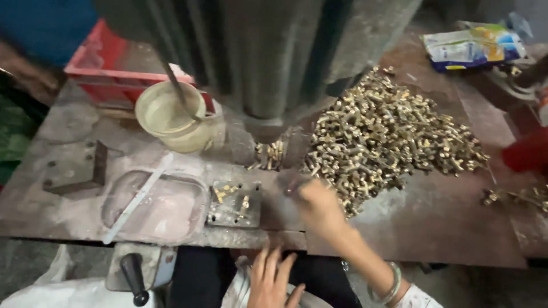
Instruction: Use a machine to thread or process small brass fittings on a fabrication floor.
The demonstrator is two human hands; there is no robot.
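Shiny brass fittings (pixel 388 131); matt, rusty steel table (pixel 445 228).

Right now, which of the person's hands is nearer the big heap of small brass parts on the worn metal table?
Right. The right hand reaches to the heap of small brass parts, at its near edge; the left hand rests low by the table's front edge, well short.

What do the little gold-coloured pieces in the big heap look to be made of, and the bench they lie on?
The heap of small pieces looks like brass: yellow-gold and shiny, with glints on the edges, though plated steel cannot be ruled out. The bench top looks like steel plate, dull brown and rusty, with a pale dusty film on its left part. The right hand reaches at the heap's near edge.
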